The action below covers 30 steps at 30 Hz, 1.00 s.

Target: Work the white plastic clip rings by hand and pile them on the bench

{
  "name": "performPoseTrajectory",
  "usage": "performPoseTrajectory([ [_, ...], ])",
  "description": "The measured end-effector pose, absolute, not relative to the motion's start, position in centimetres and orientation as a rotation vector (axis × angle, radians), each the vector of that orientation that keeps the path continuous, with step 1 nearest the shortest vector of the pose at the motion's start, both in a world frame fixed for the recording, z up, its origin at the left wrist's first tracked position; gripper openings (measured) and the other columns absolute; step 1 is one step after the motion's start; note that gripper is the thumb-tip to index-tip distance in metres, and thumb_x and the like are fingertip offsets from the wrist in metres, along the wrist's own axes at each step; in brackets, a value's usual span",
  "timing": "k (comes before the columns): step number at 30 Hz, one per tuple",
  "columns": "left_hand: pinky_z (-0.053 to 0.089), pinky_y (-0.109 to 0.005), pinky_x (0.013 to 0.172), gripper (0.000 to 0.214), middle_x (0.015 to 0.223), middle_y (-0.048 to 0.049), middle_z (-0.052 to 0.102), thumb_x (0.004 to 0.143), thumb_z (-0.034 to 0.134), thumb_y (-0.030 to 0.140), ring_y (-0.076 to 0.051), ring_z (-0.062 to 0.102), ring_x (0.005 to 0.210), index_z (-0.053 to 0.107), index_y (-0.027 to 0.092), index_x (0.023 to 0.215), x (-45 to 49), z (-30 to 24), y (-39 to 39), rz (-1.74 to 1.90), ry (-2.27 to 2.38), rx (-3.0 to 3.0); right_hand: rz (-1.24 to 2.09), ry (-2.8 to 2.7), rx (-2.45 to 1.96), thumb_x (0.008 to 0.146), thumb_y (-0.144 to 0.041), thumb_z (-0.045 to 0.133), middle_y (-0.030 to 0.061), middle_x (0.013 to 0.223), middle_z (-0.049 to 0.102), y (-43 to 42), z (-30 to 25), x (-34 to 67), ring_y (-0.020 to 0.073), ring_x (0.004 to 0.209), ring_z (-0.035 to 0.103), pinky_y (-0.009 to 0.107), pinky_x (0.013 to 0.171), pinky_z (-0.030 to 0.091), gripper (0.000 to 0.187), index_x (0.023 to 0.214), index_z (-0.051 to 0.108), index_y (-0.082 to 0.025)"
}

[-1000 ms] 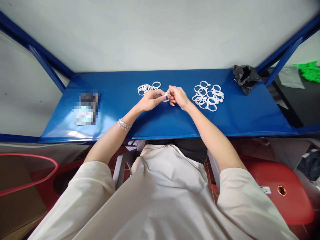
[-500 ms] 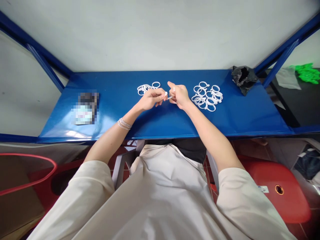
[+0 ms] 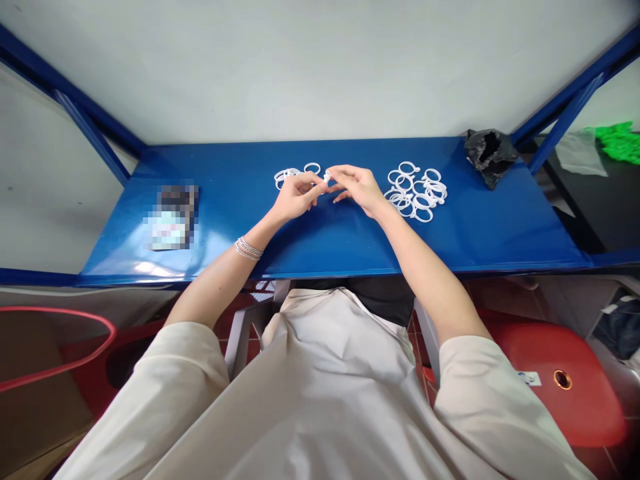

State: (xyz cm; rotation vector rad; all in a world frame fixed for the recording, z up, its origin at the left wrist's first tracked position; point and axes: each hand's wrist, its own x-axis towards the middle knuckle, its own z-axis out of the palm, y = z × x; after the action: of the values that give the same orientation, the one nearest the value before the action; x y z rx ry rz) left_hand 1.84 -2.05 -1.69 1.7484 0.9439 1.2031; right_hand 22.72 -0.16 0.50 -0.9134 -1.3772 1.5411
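Observation:
Between my fingertips, above the table's middle, is a small white plastic piece (image 3: 327,176); most of it is hidden by the fingers. My left hand (image 3: 299,195) pinches it from the left with thumb and forefinger. From the right, the thumb and forefinger of my right hand (image 3: 361,189) close on its upper end, the other fingers loosely spread. Just behind my left hand lies a small group of white rings (image 3: 312,169), partly covered by it. Beside my right wrist is a larger pile of white rings (image 3: 421,200) with small knobs, several overlapping.
The blue table (image 3: 320,247) stands against a pale wall, with blue frame bars at both sides. A crumpled black plastic bag (image 3: 490,157) sits at the back right. A blurred-out item (image 3: 173,217) lies at left. A red stool (image 3: 560,387) is low at right.
My right hand has turned and moved slightly left, going from a pointing forefinger to a pinch at the white piece. My left hand has stayed nearly in place.

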Motion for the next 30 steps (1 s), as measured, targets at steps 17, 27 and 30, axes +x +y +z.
performPoseTrajectory([
  [17, 0.039, -0.022, 0.043, 0.056, 0.069, 0.0016, 0.063, 0.094, 0.080, 0.076, -0.009, 0.057, 0.049, 0.066, 0.022, 0.092, 1.8, -2.5, -1.5, 1.331, 1.119, 1.662, 1.460, -1.609, -0.883, 0.066, -0.032, 0.104, -0.0025, 0.081, 0.071, -0.3, -0.3, 22.7, 0.0147, 0.066, 0.066, 0.024, 0.052, 0.054, 0.050, 0.106, 0.075, -0.019],
  [27, 0.041, -0.024, 0.048, 0.046, 0.068, 0.0012, 0.064, 0.097, 0.080, 0.065, -0.010, 0.058, 0.050, 0.067, 0.022, 0.091, 1.4, -2.2, -1.5, 1.262, 1.151, 1.785, 1.536, -1.632, -0.906, 0.081, -0.025, 0.094, -0.0021, 0.078, 0.071, -0.6, -0.2, 22.6, 0.0160, 0.067, 0.069, 0.025, 0.051, 0.057, 0.031, 0.095, 0.066, -0.021],
  [30, 0.041, -0.024, 0.049, 0.043, 0.065, 0.0019, 0.062, 0.097, 0.080, 0.062, -0.010, 0.057, 0.050, 0.068, 0.022, 0.091, 1.3, -2.3, -1.5, 1.260, 1.157, 1.808, 1.572, -1.641, -0.909, 0.084, -0.020, 0.089, -0.0023, 0.080, 0.074, -0.5, -0.4, 22.6, 0.0152, 0.063, 0.070, 0.025, 0.052, 0.058, 0.030, 0.100, 0.064, -0.022],
])
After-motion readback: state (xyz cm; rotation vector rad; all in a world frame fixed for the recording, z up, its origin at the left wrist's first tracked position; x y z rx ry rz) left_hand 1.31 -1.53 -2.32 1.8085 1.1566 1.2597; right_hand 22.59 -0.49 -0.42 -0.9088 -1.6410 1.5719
